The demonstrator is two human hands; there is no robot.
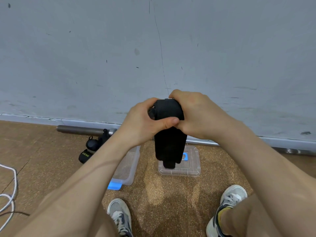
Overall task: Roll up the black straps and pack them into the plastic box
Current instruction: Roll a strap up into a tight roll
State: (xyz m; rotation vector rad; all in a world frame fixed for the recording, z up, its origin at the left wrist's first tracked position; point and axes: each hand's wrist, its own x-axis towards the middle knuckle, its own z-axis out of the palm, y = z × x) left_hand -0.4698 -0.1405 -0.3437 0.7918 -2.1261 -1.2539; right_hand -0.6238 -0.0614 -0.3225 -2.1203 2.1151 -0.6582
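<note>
Two bare arms (95, 168) reach out from close by, with a knee under each one. Behind the fingers (148, 102) stands a big grey wall (153, 40) with small dark marks on it. Under the fingers lies a brown speckled floor (162, 194). A long metal bar (80, 129) lies on the floor at the foot of the wall, lower than the fingers.

The clear plastic box (130, 161) sits on the floor under the left wrist. It is open on top and has a blue clip at its near end. Its clear lid (193, 168) lies flat on the floor below the fingers, just to the right of the box.

The left hand (143, 122) and the right hand (200, 113) are held up close together in the air. Both hold one black strap (169, 134) tight. The left fingers curl round the rolled top part, and the left thumb presses on its front. The right hand wraps round the roll from the other side. The loose end hangs straight down from the fingers, and its tip shows in front of the lid.

Two grey shoes (119, 214) stand on the floor, nearer than the fingers. A small heap of other black straps (92, 146) lies on the floor, down and to the left of the fingers, beside the bar. One has green letters. A white cord (10, 194) curls on the floor far to the left.
</note>
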